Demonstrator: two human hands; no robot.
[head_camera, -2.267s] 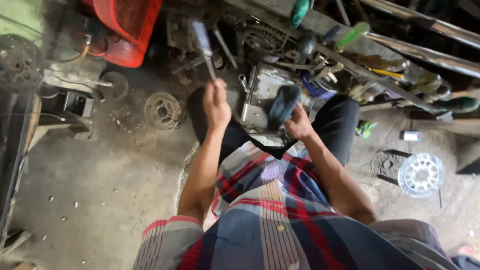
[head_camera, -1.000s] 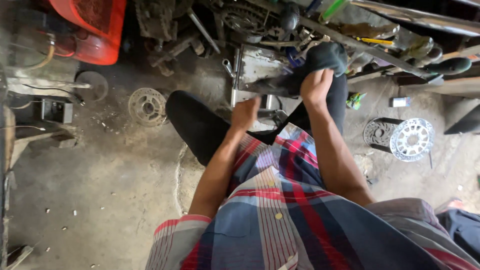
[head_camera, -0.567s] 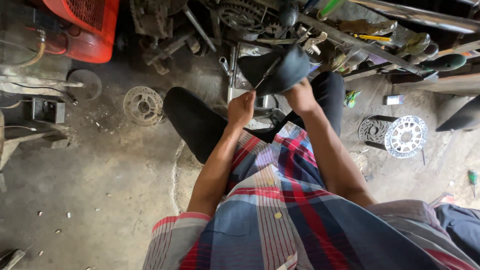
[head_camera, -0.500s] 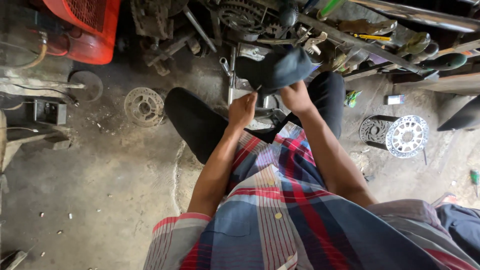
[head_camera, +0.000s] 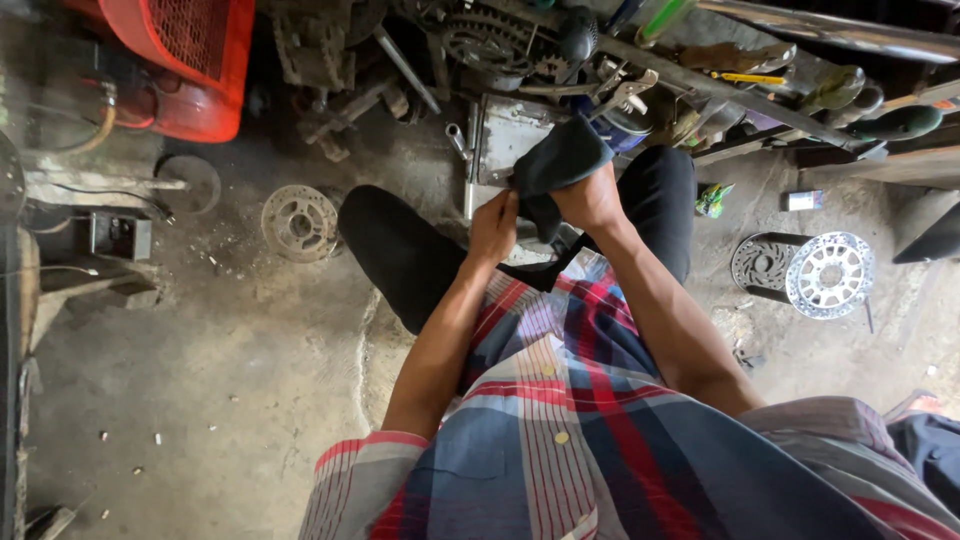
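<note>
Just above the middle of the frame, the left hand (head_camera: 493, 225) and the right hand (head_camera: 590, 197) are both closed on a dark, crumpled cloth rag (head_camera: 556, 160), the left pinching its lower edge and the right gripping the bunched bulk from beneath, so the rag stands up over the knees of the black trousers (head_camera: 400, 255). What the rag wraps, if anything, cannot be told; no part shows between the fingers. Right behind it, at upper centre, a grey, flat metal engine cover (head_camera: 505, 135) lies on the dirty concrete floor (head_camera: 200, 380) beside a toothed chain sprocket (head_camera: 490, 40). Judging by this, the wiping is under way rather than finished: the rag is held, not set down, and the parts around it look greasy. A small rusty brake disc (head_camera: 298, 222) lies at centre left, a shiny silver perforated disc (head_camera: 830, 275) at right, and a red plastic crate (head_camera: 185, 55) fills the upper left corner
</note>
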